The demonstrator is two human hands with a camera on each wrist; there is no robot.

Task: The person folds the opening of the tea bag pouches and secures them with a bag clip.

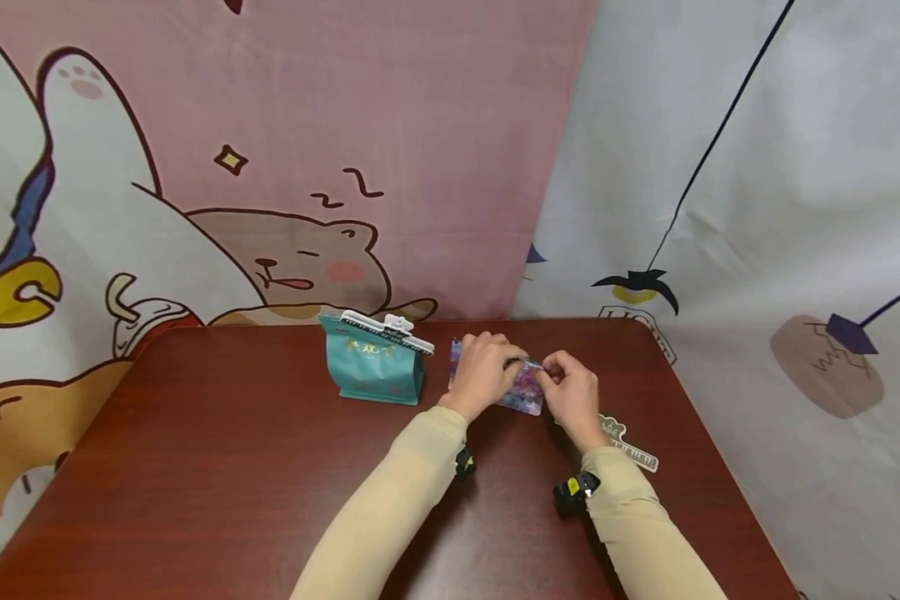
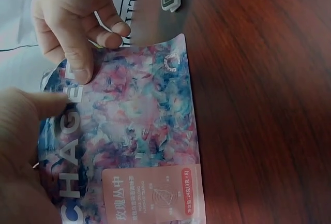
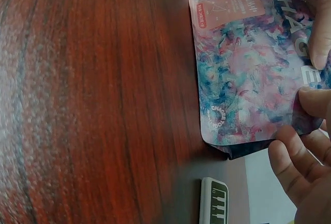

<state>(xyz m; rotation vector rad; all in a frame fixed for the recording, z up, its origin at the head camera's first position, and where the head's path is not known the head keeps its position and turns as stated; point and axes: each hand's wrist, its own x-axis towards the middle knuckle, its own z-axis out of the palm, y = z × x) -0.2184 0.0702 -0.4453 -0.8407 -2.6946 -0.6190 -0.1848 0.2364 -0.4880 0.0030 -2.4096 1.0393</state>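
Note:
A colourful tea pouch (image 1: 523, 398), mottled pink, blue and purple, stands on the table between both hands. White capital letters run along its upper part, and a pink label (image 2: 155, 195) sits lower down. My left hand (image 1: 484, 375) pinches the pouch's top edge, thumb across the front. At the other end of that edge, my right hand (image 1: 573, 398) pinches it between thumb and fingers. The top appears bent over in the head view. Beside my right wrist lies a clip (image 1: 636, 454) with a piano-key pattern, partly hidden by the arm.
To the left stands a teal bag (image 1: 371, 371), its top held by a white piano-key clip (image 1: 390, 332). The reddish-brown table (image 1: 232, 467) ends at a cartoon-printed cloth (image 1: 420, 125) behind. Each wrist carries a small black camera (image 1: 574, 492).

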